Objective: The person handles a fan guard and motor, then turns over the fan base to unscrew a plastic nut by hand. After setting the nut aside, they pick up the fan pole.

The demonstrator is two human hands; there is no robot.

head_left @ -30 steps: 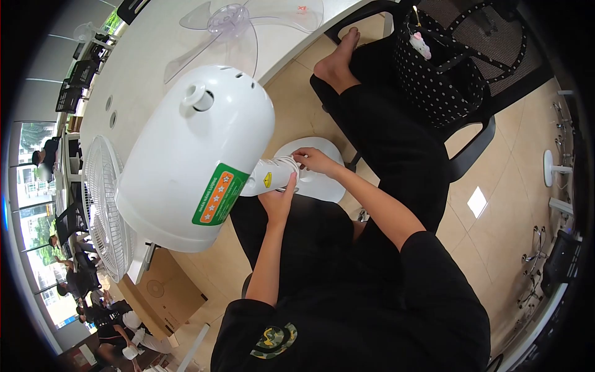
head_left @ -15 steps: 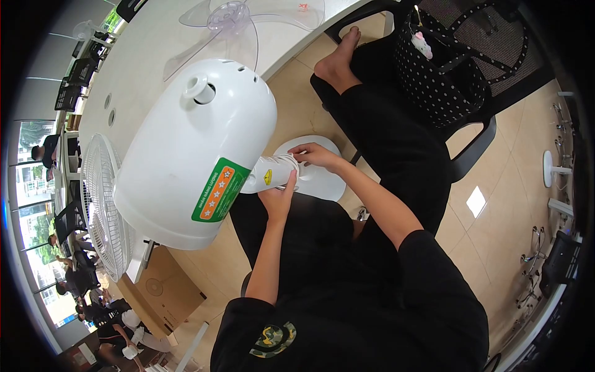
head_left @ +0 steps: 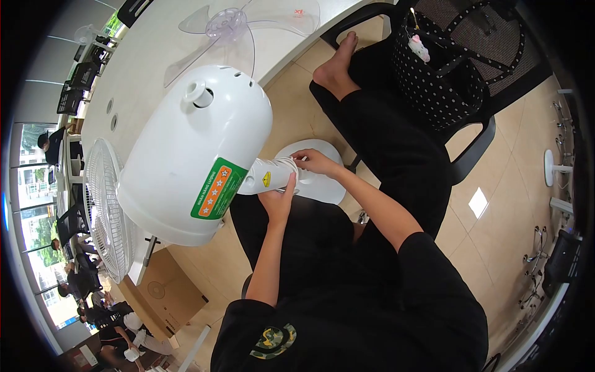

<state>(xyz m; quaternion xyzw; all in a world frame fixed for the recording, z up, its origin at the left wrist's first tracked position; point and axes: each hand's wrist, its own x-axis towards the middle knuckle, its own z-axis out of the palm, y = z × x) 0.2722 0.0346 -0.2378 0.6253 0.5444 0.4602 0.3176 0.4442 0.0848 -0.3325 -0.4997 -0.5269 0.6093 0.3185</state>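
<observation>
A white electric fan stands in front of me, its large motor housing bearing a green energy label and a short shaft stub. Below the housing runs the white fan neck with a yellow warning sticker. My left hand is wrapped round the neck from beneath, thumb on its side. White power cord is wound in loops about the neck. At these loops my right hand pinches the cord between thumb and fingers. The round white fan base lies beyond, partly hidden by my right hand.
Clear fan blades lie on the white table. A white wire fan grille stands left of the housing. A cardboard box is on the floor. A dotted black bag rests on a chair. Several people are in the background.
The fan housing appears shifted slightly with the view. Both hands keep their places on the neck and the cord, and the right fingers have barely moved.
</observation>
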